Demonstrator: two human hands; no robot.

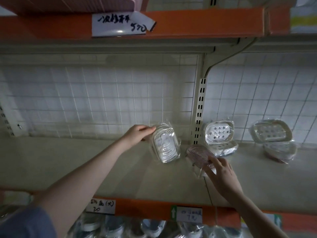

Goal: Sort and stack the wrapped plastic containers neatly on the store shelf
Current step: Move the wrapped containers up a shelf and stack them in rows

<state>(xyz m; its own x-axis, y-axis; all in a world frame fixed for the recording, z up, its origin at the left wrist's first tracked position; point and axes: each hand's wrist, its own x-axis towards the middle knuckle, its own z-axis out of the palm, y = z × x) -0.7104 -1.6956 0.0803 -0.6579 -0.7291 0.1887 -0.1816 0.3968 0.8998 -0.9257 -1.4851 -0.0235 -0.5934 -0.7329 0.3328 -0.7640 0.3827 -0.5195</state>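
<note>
Head view looks down on a beige store shelf (85, 169) where a clear wrapped container (165, 144) stands tilted near the middle, its top leaning toward the white wire-grid back panel (103, 100). The left hand (139, 134) grips this container by its upper left edge, thumb on top and fingers curled behind the wrap. Just to its right lies a pinkish ribbed wrapped container (199, 155), flat on the shelf board, with loose wrap trailing toward the front. The right hand (220, 170) holds its near end, fingers curled over the lid and wrap. Beyond the slotted upright post (199, 115), a stack of two white perforated wrapped containers (220, 138) rests against the back, the upper one tipped up on the lower. Farther right, well apart, another pair (274, 140) sits the same way, a beige perforated tray leaning on a darker one. An orange price rail (154, 210) runs along the shelf front with handwritten paper labels (101, 206). Above, a second orange rail (205, 23) carries a handwritten label (120, 23). More wrapped goods (120, 227) show on the shelf below.
</note>
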